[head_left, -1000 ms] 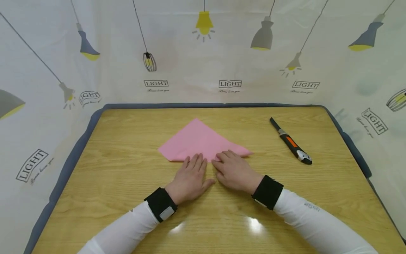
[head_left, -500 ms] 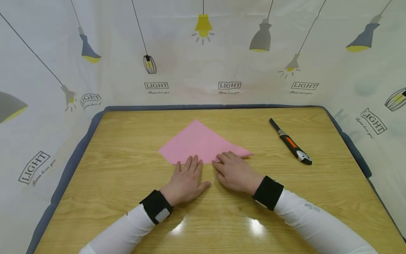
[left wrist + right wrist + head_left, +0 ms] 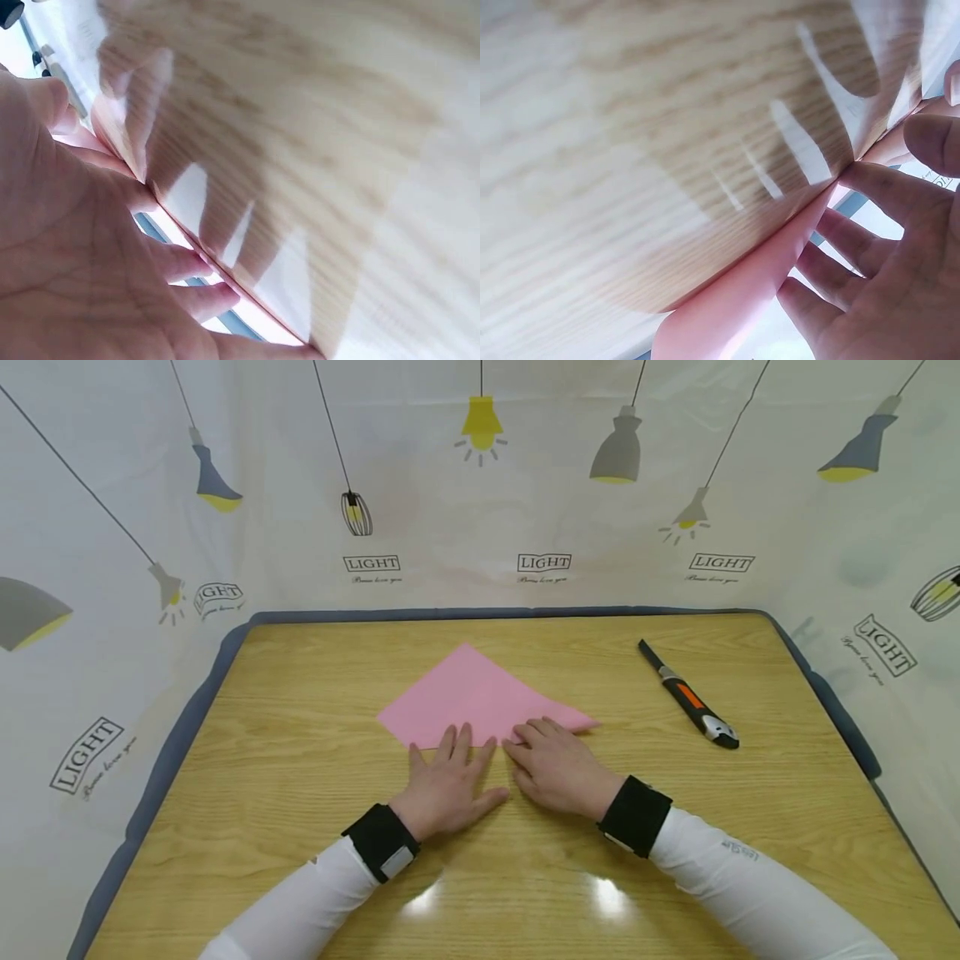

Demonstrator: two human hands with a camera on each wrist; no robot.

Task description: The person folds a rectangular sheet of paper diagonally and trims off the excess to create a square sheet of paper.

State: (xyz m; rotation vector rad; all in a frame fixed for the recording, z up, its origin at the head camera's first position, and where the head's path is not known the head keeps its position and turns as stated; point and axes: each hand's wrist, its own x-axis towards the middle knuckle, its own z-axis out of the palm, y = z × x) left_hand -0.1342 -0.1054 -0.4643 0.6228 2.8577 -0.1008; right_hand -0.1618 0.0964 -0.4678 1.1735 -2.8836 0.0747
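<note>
A folded sheet of pink paper (image 3: 468, 693) lies on the wooden table, its peak at the far side and its folded edge facing me. My left hand (image 3: 444, 787) rests flat with fingers spread, the fingertips along that near edge. To its right, my right hand (image 3: 562, 768) presses the paper with its fingertips. The paper's right corner is slightly raised and rounded, not creased flat. In the left wrist view the left fingers (image 3: 202, 300) line up along the thin pink edge. The right wrist view shows the right fingers (image 3: 840, 255) on the paper, beside its curled part.
A black and orange utility knife (image 3: 690, 697) lies on the right side of the table (image 3: 300, 827), its dark end pointing away. A pale curtain (image 3: 450, 493) printed with lamps hangs behind and along both sides, meeting the table's blue-grey border (image 3: 525, 610).
My left hand has shifted left, spread its fingers along the folded edge, then come slightly back right. The paper's left part now lies flatter. My right hand has stayed in place.
</note>
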